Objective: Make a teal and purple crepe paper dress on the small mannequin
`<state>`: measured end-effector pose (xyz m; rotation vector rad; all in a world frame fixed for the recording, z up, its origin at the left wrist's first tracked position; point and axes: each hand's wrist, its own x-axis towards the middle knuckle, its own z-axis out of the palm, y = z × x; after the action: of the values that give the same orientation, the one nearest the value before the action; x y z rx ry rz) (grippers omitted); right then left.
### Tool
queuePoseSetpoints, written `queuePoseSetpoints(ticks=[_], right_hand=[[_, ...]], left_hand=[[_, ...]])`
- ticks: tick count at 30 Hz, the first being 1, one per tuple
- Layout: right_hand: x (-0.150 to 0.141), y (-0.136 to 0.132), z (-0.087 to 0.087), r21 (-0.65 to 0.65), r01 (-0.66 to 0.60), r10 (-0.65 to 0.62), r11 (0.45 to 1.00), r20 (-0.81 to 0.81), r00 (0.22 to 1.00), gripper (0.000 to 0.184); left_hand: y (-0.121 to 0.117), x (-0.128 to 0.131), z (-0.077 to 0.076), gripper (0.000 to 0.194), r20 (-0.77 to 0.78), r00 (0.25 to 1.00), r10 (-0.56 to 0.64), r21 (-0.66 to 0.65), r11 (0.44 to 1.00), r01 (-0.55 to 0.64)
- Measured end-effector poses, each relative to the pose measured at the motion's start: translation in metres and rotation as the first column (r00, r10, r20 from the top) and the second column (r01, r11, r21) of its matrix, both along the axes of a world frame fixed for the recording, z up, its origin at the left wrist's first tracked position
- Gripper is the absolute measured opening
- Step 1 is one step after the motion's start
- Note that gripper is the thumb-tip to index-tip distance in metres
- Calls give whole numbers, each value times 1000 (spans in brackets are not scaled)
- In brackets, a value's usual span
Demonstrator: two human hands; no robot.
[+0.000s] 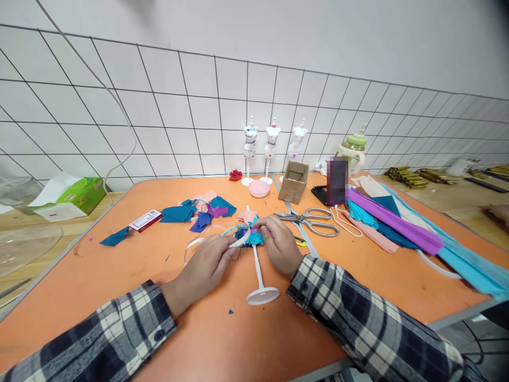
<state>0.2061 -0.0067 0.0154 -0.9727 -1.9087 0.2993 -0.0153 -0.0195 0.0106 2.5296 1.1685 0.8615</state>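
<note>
A miniature dress form (258, 268) lies tilted on the table, its round white base toward me. It wears a ruffled dress (256, 237) in turquoise, dark blue and purple, with pale pink fabric near its neck. My left hand (209, 261) pinches a narrow whitish tape (242, 240), which loops up against the dress; its printed marks are too small to read. My right hand (276, 241) has its fingers closed on the dressed form from the right, next to the tape's upper bend. The fingertips partly cover the dress there.
Large scissors (308, 218) lie right of the dress, near a cardboard box (294, 182) and a pink bowl (259, 188). Three more dress forms (272, 139) stand at the back. Fabric scraps (178, 213) lie left; long fabric strips (397, 223) cover the right side.
</note>
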Motion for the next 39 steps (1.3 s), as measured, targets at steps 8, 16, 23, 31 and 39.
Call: queuePoseSetpoints(ticks=[8, 16, 23, 31, 39], right_hand=[[0, -4, 0, 285, -94, 14, 954, 271, 962, 41], [-5, -10, 2, 347, -117, -35, 930, 404, 914, 21], [-10, -10, -7, 307, -207, 149, 929, 202, 968, 18], [-11, -10, -1, -82, -394, 378, 916, -160, 912, 24], [-9, -5, -1, -365, -677, 485, 638, -493, 723, 36]], left_hand=[[-2, 1, -2, 24, 53, 999, -2, -23, 1000, 3], [-2, 5, 3, 23, -9, 1000, 13, 30, 999, -13], [-4, 3, 6, 22, -64, 998, -3, 185, 983, 15], [-1, -5, 5, 22, -85, 984, -155, 396, 901, 176], [-2, -11, 4, 26, -156, 951, -267, 385, 870, 308]])
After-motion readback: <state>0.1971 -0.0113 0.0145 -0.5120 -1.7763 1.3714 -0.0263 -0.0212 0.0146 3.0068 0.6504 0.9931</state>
